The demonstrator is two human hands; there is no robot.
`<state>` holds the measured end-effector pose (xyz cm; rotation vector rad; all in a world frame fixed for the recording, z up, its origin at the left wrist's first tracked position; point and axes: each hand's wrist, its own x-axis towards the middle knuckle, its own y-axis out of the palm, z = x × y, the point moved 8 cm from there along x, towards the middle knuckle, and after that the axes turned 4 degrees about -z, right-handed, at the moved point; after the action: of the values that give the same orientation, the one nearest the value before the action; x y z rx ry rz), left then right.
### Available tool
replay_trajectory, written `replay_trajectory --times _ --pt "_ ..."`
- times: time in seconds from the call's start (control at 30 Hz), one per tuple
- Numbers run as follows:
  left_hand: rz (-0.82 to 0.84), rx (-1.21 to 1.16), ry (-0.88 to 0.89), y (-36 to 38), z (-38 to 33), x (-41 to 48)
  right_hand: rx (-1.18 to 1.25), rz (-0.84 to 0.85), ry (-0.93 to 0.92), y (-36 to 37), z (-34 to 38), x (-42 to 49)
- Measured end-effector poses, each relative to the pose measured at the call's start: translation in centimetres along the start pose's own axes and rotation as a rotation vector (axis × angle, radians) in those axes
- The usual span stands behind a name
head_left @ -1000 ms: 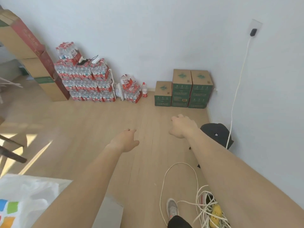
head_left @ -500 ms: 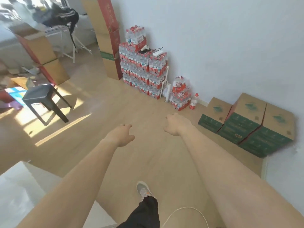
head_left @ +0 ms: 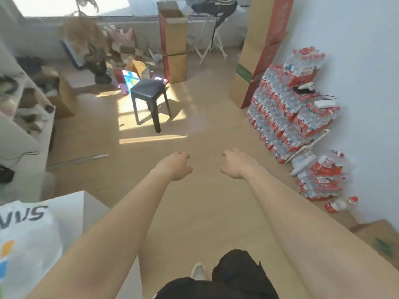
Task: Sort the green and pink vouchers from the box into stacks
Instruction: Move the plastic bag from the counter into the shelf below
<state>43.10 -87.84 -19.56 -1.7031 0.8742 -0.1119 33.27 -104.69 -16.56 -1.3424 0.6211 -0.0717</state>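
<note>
Left hand [head_left: 175, 167] and right hand [head_left: 237, 164] reach toward twelve o'clock, seemingly loosely curled, holding nothing.

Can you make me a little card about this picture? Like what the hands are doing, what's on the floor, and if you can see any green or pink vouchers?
left hand: stretched out over the floor, fingers loosely curled, holds nothing
right hand: stretched out beside it, holds nothing
vouchers: none in view
stool: black, stands in a sunny patch ahead
right wall: stacked packs of water bottles with red labels
near left: white plastic bag on a white surface
far end: tall cardboard boxes and clutter
</note>
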Motion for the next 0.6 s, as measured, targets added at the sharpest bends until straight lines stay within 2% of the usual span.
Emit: replay_trajectory --times 0.2,0.6 --pt "-0.027 -0.021 -0.206 -2.0 7.3 3.3 -0.072 0.071 -0.232 -0.3 7.7 10.2" --pt "-0.313 -0.157 -0.618 -12.3 18.6 8.7 -0.309 -0.005 -0.797 -7.8 25.3 25.7"
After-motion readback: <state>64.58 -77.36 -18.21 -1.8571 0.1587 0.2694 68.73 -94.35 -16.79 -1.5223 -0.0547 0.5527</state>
